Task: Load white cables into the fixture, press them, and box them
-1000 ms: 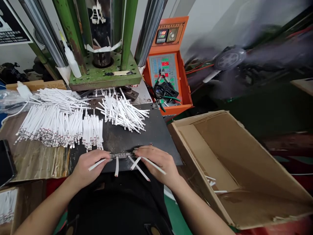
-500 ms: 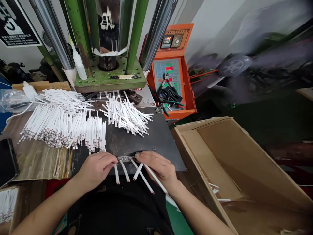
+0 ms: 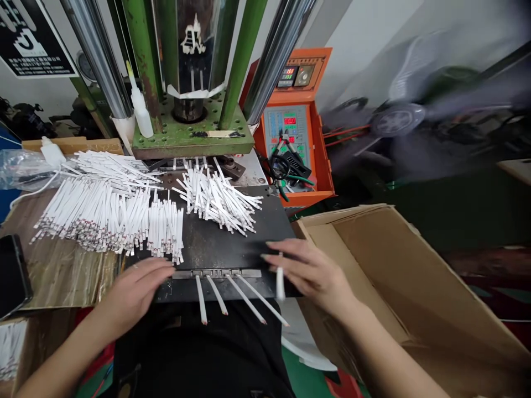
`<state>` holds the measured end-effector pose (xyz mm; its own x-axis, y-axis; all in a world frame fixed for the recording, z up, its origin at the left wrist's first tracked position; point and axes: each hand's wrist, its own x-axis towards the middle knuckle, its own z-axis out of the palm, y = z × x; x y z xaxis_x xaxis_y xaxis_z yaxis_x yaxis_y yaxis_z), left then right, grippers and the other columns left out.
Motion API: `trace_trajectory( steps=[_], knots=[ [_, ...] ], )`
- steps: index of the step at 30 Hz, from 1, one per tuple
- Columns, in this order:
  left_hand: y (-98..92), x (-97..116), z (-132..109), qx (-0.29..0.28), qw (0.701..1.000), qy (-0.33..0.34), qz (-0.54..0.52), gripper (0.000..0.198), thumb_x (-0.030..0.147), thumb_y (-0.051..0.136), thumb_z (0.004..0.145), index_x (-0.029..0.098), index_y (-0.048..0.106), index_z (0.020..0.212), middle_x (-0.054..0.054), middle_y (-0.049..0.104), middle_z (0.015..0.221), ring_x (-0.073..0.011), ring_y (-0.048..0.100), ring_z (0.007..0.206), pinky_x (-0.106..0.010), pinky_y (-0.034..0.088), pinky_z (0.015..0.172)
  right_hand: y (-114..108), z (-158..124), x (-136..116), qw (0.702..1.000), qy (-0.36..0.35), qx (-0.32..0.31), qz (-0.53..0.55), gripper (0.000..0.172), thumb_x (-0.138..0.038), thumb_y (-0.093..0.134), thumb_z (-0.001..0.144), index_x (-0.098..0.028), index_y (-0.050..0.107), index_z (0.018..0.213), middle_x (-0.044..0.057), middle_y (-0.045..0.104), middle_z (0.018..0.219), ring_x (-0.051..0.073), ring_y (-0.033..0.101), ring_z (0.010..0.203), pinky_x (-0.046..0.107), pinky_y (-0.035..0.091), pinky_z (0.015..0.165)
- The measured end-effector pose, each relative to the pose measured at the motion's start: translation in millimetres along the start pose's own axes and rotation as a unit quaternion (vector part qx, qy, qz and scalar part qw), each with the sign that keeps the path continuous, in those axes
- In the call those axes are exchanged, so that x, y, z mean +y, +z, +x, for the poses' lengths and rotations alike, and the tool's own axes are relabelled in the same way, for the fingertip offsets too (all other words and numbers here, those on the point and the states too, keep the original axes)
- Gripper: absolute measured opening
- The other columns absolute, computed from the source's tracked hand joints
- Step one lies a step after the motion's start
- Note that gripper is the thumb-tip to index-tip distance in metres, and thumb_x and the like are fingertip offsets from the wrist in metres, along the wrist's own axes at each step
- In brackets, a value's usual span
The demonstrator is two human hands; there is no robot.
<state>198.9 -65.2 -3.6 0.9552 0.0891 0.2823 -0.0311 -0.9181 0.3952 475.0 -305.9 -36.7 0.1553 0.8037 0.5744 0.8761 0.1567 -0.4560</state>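
Hovering open and empty, the left hand (image 3: 133, 296) sits just left of a metal clamp bar (image 3: 216, 273) gripping four white strips (image 3: 232, 298); the right hand (image 3: 315, 273), half-curled, has one more strip (image 3: 280, 282) against its fingers, hold unclear.

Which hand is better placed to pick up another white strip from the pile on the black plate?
Left, probably: the left hand looks empty and lies close to the row of white strips, while the right hand is farther off, with a single strip at its fingers.
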Motion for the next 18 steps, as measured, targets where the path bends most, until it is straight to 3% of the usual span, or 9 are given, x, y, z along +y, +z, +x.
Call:
trace_trajectory(
  steps=[2,4,7,9,13,18],
  knots=[
    [-11.8,-10,1,-0.003,0.997,-0.007,0.075,0.032,0.012,0.047,0.095,0.018,0.056,0.125,-0.009,0.063,0.123,-0.0216,0.055,0.121,-0.040,0.045,0.106,-2,20,1,0.998,0.057,0.032,0.008,0.019,-0.018,0.061,0.092,-0.025,0.072,0.106,0.008,0.067,0.096,0.020,0.065,0.083,0.032,0.055,0.071],
    [-16.6,-17,13,-0.049,0.988,-0.013,0.147,0.037,0.019,0.050,0.095,0.015,0.053,0.131,-0.012,0.056,0.135,-0.0302,0.046,0.131,-0.053,0.038,0.110,15,50,-6,0.992,0.115,0.004,0.061,0.016,-0.020,0.062,0.092,-0.023,0.072,0.104,0.006,0.067,0.087,0.017,0.064,0.074,0.029,0.053,0.068],
    [-11.6,-24,39,-0.147,0.965,-0.026,0.214,0.046,0.024,0.057,0.091,0.012,0.050,0.135,-0.017,0.044,0.146,-0.0387,0.034,0.138,-0.066,0.025,0.111,59,99,-21,0.962,0.202,-0.124,0.138,0.015,-0.021,0.062,0.092,-0.018,0.070,0.104,0.002,0.067,0.075,0.017,0.062,0.066,0.029,0.050,0.065],
    [-3.3,-26,52,-0.180,0.955,-0.033,0.232,0.045,0.025,0.059,0.090,0.012,0.053,0.133,-0.018,0.046,0.144,-0.0389,0.037,0.137,-0.069,0.018,0.111,84,122,-28,0.943,0.229,-0.202,0.131,0.021,-0.018,0.066,0.088,-0.014,0.067,0.109,0.002,0.065,0.073,0.018,0.061,0.068,0.030,0.049,0.067],
    [18.6,-23,65,-0.136,0.962,-0.023,0.236,0.033,0.026,0.053,0.094,0.014,0.060,0.124,-0.017,0.059,0.131,-0.0335,0.056,0.122,-0.067,0.016,0.113,99,128,-30,0.942,0.196,-0.252,0.107,0.047,-0.008,0.068,0.080,-0.010,0.057,0.125,0.012,0.062,0.104,0.021,0.060,0.087,0.033,0.048,0.077],
    [28.3,-11,69,-0.072,0.983,-0.004,0.169,0.033,0.022,0.053,0.094,0.010,0.059,0.124,-0.017,0.063,0.126,-0.0260,0.061,0.117,-0.054,0.027,0.116,76,104,-22,0.946,0.163,-0.244,0.137,0.064,0.000,0.063,0.075,-0.014,0.047,0.135,0.017,0.052,0.127,0.025,0.057,0.108,0.041,0.048,0.093]
  ],
)
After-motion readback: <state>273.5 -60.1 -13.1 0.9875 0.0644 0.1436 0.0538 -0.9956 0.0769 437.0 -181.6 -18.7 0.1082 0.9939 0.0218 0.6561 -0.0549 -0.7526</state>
